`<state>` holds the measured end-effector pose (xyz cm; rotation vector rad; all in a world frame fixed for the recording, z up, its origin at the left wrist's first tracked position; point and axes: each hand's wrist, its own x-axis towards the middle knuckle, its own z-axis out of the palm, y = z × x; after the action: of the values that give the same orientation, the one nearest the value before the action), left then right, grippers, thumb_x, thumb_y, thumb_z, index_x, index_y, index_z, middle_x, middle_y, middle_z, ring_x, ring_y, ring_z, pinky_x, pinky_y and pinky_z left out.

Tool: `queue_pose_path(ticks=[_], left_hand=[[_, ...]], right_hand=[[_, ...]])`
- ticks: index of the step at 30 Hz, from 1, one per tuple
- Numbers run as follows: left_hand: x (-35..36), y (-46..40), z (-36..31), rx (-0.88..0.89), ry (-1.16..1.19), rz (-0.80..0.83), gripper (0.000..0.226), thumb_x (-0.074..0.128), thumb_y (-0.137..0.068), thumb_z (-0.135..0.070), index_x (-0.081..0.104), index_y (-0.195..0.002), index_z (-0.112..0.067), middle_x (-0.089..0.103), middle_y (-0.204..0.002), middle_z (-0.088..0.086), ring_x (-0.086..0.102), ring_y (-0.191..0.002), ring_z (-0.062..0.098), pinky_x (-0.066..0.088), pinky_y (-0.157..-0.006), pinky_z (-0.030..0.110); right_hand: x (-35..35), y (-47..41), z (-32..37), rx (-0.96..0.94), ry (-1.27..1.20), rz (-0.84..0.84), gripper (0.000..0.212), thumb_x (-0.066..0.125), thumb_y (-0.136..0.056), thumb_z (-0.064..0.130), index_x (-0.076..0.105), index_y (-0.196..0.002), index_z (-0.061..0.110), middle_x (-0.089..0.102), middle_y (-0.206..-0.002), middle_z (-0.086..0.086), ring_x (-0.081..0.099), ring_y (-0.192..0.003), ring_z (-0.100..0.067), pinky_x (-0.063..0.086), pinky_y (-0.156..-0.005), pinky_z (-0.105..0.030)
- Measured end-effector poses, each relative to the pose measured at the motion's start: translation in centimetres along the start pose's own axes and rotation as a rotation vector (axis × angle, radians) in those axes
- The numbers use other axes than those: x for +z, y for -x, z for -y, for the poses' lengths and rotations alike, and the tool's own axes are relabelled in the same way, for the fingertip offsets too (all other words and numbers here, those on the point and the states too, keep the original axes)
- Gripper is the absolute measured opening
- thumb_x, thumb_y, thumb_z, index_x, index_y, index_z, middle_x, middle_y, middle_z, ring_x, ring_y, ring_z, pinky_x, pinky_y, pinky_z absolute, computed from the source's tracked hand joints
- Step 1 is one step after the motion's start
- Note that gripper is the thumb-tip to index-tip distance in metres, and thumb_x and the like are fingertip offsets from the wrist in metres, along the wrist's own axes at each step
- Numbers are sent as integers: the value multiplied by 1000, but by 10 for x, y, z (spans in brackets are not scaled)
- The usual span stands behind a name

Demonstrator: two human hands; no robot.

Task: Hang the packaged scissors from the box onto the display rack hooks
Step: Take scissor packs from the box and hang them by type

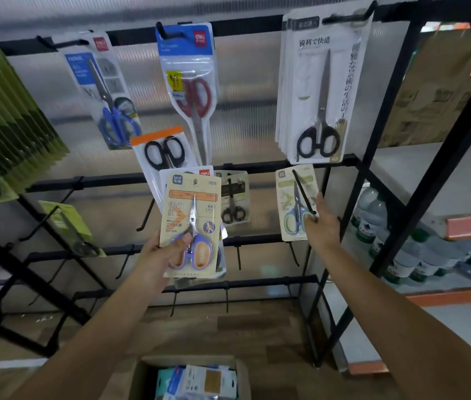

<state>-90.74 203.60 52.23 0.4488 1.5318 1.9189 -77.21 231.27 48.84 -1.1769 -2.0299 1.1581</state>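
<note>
Several scissor packs [192, 223], a beige card with purple-and-orange handles foremost, are gripped in the left hand [159, 251] before the black rack [260, 168]; the right hand [322, 220] pinches a hook [303, 194] carrying a blue-handled pack [293, 209]; the box [191, 378] sits below

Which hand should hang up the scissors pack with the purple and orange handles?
Probably the left hand: it already grips the beige card pack of purple-and-orange-handled scissors, hang hole at the top. The right hand holds nothing; its fingers are at the tip of a black metal hook, perhaps steadying it.
</note>
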Motion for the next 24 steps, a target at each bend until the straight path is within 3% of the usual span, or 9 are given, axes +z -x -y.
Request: queue_pose_path(ticks=[3,5,7,12,14,16,19,22,24], left_hand=[[-3,5,-2,3,-18,-34,52,65,-70,-17,57,-122,-14,70,-107,9,68,-94,26,55,-67,40],[-2,8,-2,11,-20,-41,53,65,-70,-17,56,-123,-14,68,-111,11,66,-97,28,54,-73,41],[1,10,-2,11,-16,-55,55,65,-70,-17,56,-124,-13,67,-112,12,66,-97,28,54,-73,41],[8,18,6,-9,37,-90,58,69,-67,-19,56,-123,-10,70,-108,13,69,-91,26,56,-65,36],[13,23,7,-4,78,-105,52,70,-66,-18,60,-116,-11,73,-98,9,71,-84,24,56,-60,33],[17,29,8,19,111,-80,45,68,-69,-16,61,-113,-12,74,-94,7,72,-81,22,56,-58,30],[20,40,4,68,115,-10,55,75,-69,-21,57,-120,-11,73,-101,8,71,-87,24,57,-63,32],[17,50,-2,84,136,74,86,88,-50,-46,54,-123,-18,69,-112,7,68,-97,25,58,-69,38],[14,54,-7,41,151,135,95,80,-56,-58,45,-135,-18,61,-127,10,60,-113,32,54,-84,51]], right_hand=[[0,4,-2,-15,39,-13,61,44,-96,10,16,-150,21,51,-130,-17,54,-96,-19,37,-73,-16],[3,10,-1,-28,93,-67,64,47,-94,10,16,-150,16,32,-145,-18,39,-125,-28,32,-90,-20],[9,23,2,-15,90,-97,66,51,-93,11,16,-149,12,20,-151,-17,26,-136,-31,29,-104,-30],[23,72,28,-32,-326,173,24,58,-90,20,61,-113,14,61,-111,-5,58,-108,-24,43,-86,-26],[27,94,47,-59,-377,398,16,65,-83,34,62,-94,23,63,-95,2,61,-91,-19,48,-74,-26],[34,114,66,-68,-391,579,30,75,-74,34,58,-95,22,64,-96,2,62,-88,-17,50,-69,-27],[42,133,82,-84,-469,608,44,80,-70,17,57,-106,7,67,-105,-8,65,-97,-23,54,-82,-41],[40,140,87,-131,-503,595,27,74,-75,4,61,-94,17,70,-96,0,67,-91,-16,55,-78,-31],[36,140,88,-133,-579,614,30,66,-79,-7,62,-92,20,70,-92,3,67,-88,-13,56,-77,-30]])
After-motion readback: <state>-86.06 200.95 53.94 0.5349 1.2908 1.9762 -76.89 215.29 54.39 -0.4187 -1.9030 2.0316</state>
